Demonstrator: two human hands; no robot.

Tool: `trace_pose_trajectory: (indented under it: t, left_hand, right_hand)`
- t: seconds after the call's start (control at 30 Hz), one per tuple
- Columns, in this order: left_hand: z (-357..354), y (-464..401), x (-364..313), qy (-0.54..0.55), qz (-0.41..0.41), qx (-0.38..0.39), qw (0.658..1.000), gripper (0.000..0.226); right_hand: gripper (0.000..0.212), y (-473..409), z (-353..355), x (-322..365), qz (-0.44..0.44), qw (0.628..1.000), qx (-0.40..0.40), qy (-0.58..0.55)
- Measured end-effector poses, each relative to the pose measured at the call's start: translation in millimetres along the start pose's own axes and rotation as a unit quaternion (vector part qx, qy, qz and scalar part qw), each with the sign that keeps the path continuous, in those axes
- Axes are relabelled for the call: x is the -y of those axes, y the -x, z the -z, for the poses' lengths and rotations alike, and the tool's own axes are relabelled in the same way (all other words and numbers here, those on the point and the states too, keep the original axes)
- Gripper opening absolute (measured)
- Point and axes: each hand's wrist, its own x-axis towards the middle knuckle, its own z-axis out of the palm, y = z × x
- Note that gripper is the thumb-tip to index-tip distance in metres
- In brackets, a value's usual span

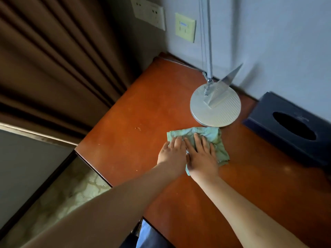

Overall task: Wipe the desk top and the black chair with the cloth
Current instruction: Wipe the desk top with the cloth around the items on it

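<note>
From the head view, a reddish-brown wooden counter (161,108) is seen from above, and a crumpled pale green cloth (211,135) is spread on it just in front of the round silver lamp base (215,106), almost touching that base's near edge. Both hands are laid flat on the cloth, side by side. The left hand (172,154) is pressed down on the cloth's left part with its fingers straight and close together; the right hand (202,156) is pressed on the middle of the cloth with its fingers straight and slightly spread. Nothing is pinched or curled round by either grip. The two forearms are stretched in from the lower edge of the picture.

To the right of the lamp base, a dark blue tissue box (290,126) with an oval opening is set against the wall. Left of the lamp base, beyond the counter's edge, brown curtains (53,65) are hung. Above the lamp base, two wall sockets (148,13) are mounted.
</note>
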Motion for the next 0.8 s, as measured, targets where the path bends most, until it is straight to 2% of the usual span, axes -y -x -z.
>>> trace_pose_trajectory:
  t: [0.17,0.23,0.3,0.5,0.67,0.8]
  left_hand:
    - [32.2,-41.1,91.7,0.044,0.017,-0.016,0.999,0.067]
    - [43.6,-58.8,116.6,0.048,0.011,-0.031,0.998,0.066]
    - [55.1,-78.4,135.1,0.055,0.003,-0.041,0.998,0.066]
    - [84.3,-129.1,160.4,0.063,-0.012,-0.057,0.996,0.066]
    - [104.8,-158.5,169.2,0.016,-0.026,-0.043,0.999,0.066]
    - [127.4,-187.9,176.1,-0.011,-0.03,-0.058,0.998,0.064]
  right_hand:
    - [0.067,-78.8,12.4,74.3,0.002,1.0,-0.009,0.003]
    - [0.062,-103.9,16.3,89.6,-0.003,0.999,-0.038,0.001]
    - [0.067,-128.0,21.5,98.3,-0.009,0.998,-0.063,-0.004]
    - [0.061,-187.3,26.3,98.9,-0.02,0.989,-0.143,0.011]
    - [0.064,-221.2,30.5,97.4,-0.043,0.985,-0.165,0.026]
    - [0.07,-257.6,52.3,91.1,-0.048,0.992,-0.115,0.023]
